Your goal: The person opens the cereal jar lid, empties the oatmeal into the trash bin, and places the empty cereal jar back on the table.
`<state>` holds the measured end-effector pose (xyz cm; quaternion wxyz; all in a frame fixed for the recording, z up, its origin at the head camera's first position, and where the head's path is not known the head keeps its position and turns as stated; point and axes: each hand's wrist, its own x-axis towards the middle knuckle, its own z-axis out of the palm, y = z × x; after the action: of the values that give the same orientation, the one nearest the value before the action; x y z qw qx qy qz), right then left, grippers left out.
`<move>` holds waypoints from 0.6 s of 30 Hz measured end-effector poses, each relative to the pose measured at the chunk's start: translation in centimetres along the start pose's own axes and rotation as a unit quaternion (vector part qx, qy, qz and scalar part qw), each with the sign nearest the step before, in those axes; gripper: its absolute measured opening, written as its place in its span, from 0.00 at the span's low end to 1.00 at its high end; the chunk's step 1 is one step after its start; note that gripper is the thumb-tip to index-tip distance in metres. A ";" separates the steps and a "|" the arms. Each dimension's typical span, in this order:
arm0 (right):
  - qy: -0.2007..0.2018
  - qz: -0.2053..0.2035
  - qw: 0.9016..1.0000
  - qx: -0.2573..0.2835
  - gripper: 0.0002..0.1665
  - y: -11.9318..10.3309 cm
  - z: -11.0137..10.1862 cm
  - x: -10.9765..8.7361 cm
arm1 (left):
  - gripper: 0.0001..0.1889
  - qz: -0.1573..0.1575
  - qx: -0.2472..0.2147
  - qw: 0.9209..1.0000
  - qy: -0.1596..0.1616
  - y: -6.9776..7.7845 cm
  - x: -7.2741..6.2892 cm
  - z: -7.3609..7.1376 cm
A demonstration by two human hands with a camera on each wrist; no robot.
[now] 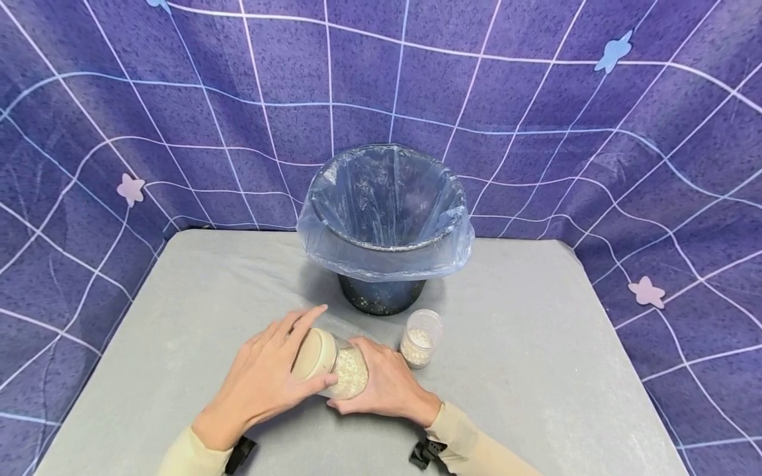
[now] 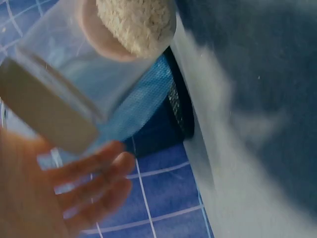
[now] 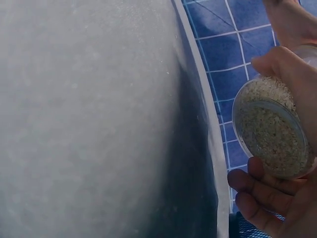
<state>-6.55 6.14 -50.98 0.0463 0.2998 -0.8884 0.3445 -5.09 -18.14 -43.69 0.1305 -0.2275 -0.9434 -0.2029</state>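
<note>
A clear jar of pale, rice-like grains (image 1: 352, 371) is tilted between both hands, its cream lid (image 1: 315, 356) facing left. My right hand (image 1: 393, 383) grips the jar around its base end, thumb and fingers on either side. On the lid side, my left hand (image 1: 268, 367) holds the lid between thumb and fingers. In the left wrist view the lid (image 2: 47, 109) sits on the jar's mouth, with the grains (image 2: 138, 25) gathered toward the base. The round jar bottom (image 3: 270, 129) shows in the right wrist view.
A small clear tub (image 1: 421, 338) with similar grains stands right of the hands. Behind it is a dark bin (image 1: 381, 294) lined with a translucent blue bag (image 1: 387, 258). The grey-covered table (image 1: 524, 370) meets a purple grid curtain (image 1: 506, 99) at the back.
</note>
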 end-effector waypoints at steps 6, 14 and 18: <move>-0.001 0.003 1.000 0.007 0.54 0.0 -0.1 0.1 | 0.57 0.080 -0.060 0.994 -0.042 -1.5 0.2 -1.6; -0.004 0.007 1.000 0.012 0.54 0.0 -0.3 0.1 | 0.48 0.167 -0.084 0.982 -0.016 -2.5 0.1 -2.1; -0.002 0.005 1.000 0.012 0.54 0.0 -0.3 0.1 | 0.44 0.181 -0.098 0.978 -0.017 -2.6 0.1 -1.8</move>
<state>-6.62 6.28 -50.74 0.0385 0.2964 -0.8858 0.3549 -6.18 -20.98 -42.93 0.1258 -0.4097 -0.8644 -0.2629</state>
